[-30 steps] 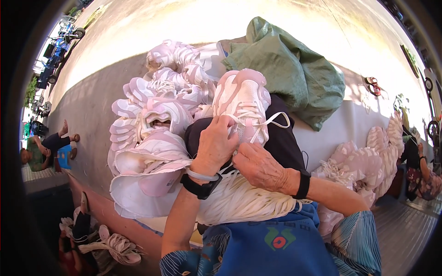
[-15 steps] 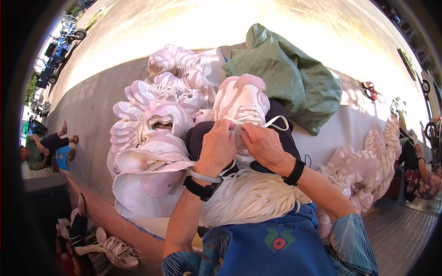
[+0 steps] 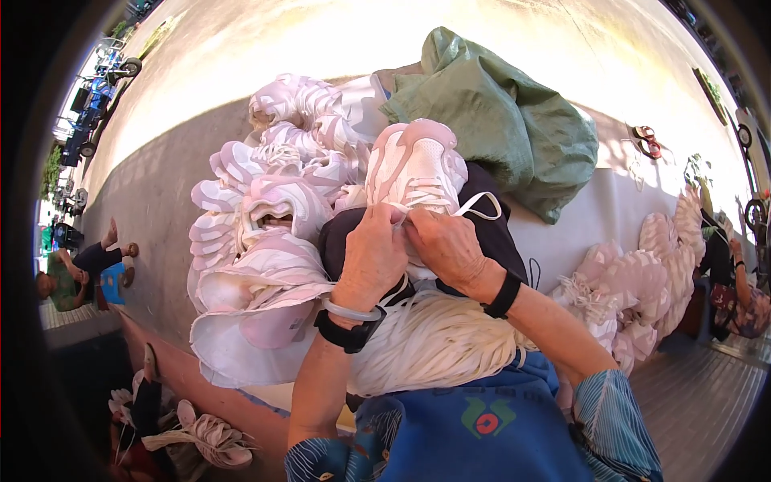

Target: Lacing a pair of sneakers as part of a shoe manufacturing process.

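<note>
A white and pink shoe upper (image 3: pixel 414 165) lies over my dark-trousered knees, toe pointing away from me. Partway threaded across its front is a white shoelace (image 3: pixel 484 210), which bends into a loose loop to the right. Both hands meet at the shoe's lacing. My left hand (image 3: pixel 373 249) is closed, pinching the shoelace between thumb and fingers. Close against it, my right hand (image 3: pixel 446 245) is closed on the lace too; its fingertips are partly hidden. Across my lap, below the hands, rests a thick bundle of cream shoelaces (image 3: pixel 450 341).
Stacked white and pink shoe uppers (image 3: pixel 277 201) crowd the left side. A green sack (image 3: pixel 506 120) slumps beyond my knees. More uppers (image 3: pixel 626 289) are heaped at right, near red sandals (image 3: pixel 647 142). Other people sit at the far left, lower left and far right.
The whole view has shifted slightly. My hands have drawn a little closer together at the lacing, still pinching the lace. The shoe upper stays on my knees.
</note>
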### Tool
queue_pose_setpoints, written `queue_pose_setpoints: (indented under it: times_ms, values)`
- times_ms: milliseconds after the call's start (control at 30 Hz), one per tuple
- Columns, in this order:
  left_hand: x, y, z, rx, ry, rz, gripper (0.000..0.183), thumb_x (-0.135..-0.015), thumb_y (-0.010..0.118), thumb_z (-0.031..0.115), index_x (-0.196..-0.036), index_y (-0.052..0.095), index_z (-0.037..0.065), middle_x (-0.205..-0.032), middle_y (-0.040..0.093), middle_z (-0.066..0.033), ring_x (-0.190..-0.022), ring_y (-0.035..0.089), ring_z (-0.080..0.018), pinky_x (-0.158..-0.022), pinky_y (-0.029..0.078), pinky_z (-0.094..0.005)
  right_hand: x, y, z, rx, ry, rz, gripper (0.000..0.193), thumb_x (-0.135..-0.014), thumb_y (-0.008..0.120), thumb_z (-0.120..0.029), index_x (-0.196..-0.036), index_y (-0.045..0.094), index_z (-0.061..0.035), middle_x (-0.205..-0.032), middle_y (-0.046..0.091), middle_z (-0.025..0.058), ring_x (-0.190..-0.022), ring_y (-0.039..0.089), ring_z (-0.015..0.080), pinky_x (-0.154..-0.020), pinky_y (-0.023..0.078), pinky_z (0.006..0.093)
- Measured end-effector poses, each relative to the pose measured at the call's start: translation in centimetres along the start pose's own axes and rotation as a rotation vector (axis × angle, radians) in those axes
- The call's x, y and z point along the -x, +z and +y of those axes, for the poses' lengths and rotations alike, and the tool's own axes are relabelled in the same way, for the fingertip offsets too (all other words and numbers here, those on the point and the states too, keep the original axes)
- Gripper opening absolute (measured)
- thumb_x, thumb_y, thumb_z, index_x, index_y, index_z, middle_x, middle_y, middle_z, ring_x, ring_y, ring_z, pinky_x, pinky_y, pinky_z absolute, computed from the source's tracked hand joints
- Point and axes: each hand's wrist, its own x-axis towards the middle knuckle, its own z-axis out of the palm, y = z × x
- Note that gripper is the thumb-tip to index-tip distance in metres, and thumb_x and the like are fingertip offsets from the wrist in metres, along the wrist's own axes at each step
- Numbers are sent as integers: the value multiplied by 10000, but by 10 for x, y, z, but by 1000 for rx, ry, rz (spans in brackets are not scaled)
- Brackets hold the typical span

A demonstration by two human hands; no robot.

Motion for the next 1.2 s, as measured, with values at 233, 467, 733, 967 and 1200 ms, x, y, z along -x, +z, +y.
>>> queue_pose_setpoints:
  times_ms: [233, 467, 733, 967, 1200]
  values:
    - [-2, -5, 9, -62, -33, -34, 175, -871, 668, 86, -1023, 604, 28, -890, 632, -137, -711, 616, -267, -661, 492, -373, -6, -3, 0, 33, 26, -71, 110, -877, 593, -148, -853, 573, -43, -701, 660, 143, -625, 663, 342, -561, 515, 446]
    - [9, -6, 18, -63, -7, -58, 297, -831, 709, 55, -1090, 570, 13, -1016, 617, -145, -775, 642, -252, -692, 513, -351, 5, -28, 12, -306, 15, -144, 138, -856, 566, -111, -783, 573, 5, -681, 599, 222, -620, 616, 401, -563, 482, 442]
    - [19, -23, 38, -126, 137, 56, 275, -803, 704, -1, -1045, 572, 4, -1027, 607, -144, -934, 609, -305, -839, 484, -375, 24, -76, 19, -728, 94, -449, 159, -885, 576, -132, -809, 585, 6, -648, 517, 146, -572, 469, 218, -578, 434, 346]
    - [47, -33, 45, 302, -265, -158, 104, -934, 642, 68, -967, 601, -22, -859, 655, -51, -774, 603, -126, -731, 495, -259, 44, -111, 14, -916, 151, -663, 166, -925, 589, -143, -842, 583, 2, -656, 511, 62, -619, 458, 142, -596, 423, 308]
    - [54, -18, 44, 621, -383, -540, 416, -1066, 419, 339, -1070, 618, -26, -937, 672, -102, -869, 653, -151, -835, 537, -295, 84, -137, -5, -1239, 27, -913, 143, -969, 582, -142, -890, 592, -23, -721, 548, 33, -650, 499, 124, -615, 437, 294]
